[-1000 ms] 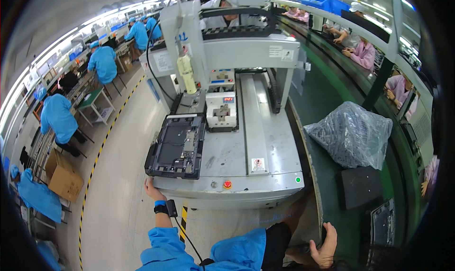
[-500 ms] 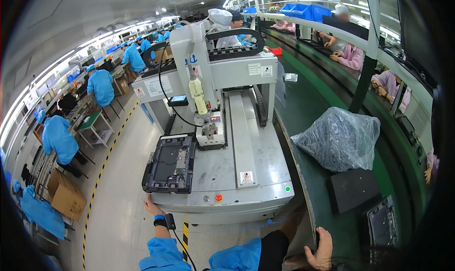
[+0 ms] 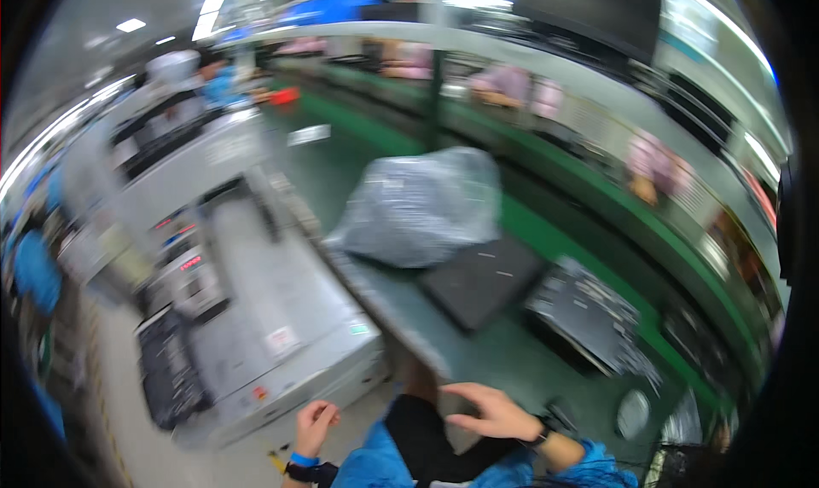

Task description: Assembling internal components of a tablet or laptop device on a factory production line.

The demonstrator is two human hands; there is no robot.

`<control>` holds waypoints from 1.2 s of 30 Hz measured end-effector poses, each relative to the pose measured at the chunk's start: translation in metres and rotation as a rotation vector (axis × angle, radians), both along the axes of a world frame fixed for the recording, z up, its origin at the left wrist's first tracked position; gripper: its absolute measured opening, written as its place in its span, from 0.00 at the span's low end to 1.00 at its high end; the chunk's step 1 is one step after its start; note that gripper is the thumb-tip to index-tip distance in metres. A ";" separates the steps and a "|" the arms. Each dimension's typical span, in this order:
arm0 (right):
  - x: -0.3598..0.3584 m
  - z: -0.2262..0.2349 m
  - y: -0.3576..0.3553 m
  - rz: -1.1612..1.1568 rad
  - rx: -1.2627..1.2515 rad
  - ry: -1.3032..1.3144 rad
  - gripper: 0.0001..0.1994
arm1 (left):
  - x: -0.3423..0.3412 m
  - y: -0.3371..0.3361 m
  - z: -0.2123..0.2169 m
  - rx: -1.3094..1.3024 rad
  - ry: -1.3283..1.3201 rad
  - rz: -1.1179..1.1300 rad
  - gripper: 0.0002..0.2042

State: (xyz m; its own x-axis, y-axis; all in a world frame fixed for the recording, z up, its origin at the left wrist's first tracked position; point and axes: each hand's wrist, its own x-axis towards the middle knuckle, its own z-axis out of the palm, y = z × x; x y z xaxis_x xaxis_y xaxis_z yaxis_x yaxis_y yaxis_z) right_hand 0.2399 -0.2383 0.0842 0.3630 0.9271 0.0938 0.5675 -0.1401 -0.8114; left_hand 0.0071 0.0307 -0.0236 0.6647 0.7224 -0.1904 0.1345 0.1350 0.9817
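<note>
My left hand (image 3: 316, 427) hovers just off the front edge of the grey bench machine (image 3: 320, 334), fingers curled in with nothing seen in them. My right hand (image 3: 496, 413) is held over my lap near the edge of the green bench, thumb and fingers apart, holding nothing. On the machine's left front corner lies a dark laptop chassis (image 3: 171, 370) in a black holder, beside the machine's work head (image 3: 198, 285). Across the bench from my right hand lie a flat black slab (image 3: 485, 281) and an opened laptop chassis (image 3: 584, 313). Motion blurs the picture.
A clear plastic-wrapped bundle (image 3: 426, 205) sits on the green bench (image 3: 452, 351), behind the black slab. A small round disc (image 3: 633, 414) lies at the near right. Beyond runs a conveyor line with people in pink. A red stop button (image 3: 259, 393) marks the machine's front.
The view has swung right toward the bench. My left hand has come off the machine's front edge beneath the chassis. My right hand has left the bench edge and moved in over my lap.
</note>
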 end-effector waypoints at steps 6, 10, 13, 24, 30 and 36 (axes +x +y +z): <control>-0.003 0.038 -0.061 -0.206 0.107 0.054 0.24 | 0.130 -0.047 0.054 0.430 -0.125 -0.438 0.03; 0.012 0.079 -0.170 -0.702 0.267 0.147 0.17 | 0.193 -0.104 0.072 0.561 -0.249 -0.686 0.01; 0.044 0.071 -0.269 -1.044 0.245 0.025 0.15 | 0.228 -0.163 0.085 0.697 -0.383 -0.846 0.04; 0.199 -0.044 -0.561 -2.052 -0.302 -0.405 0.28 | 0.316 -0.278 0.100 -1.004 0.005 -0.819 0.24; 0.244 -0.031 -0.575 -2.073 -0.283 0.172 0.29 | 0.334 -0.272 0.101 -0.956 0.049 -0.838 0.28; 0.259 -0.012 -0.570 -1.888 0.068 0.916 0.15 | 0.333 -0.276 0.101 -0.931 0.005 -0.782 0.28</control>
State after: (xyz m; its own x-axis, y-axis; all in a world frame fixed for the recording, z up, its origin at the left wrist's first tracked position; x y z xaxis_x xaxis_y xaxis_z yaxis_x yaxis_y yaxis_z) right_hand 0.4990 -0.8080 0.0720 0.5882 -0.5340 -0.6074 -0.6675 0.1035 -0.7374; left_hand 0.3405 -0.2455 0.0777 0.8575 -0.2872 -0.4269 0.4986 0.6686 0.5517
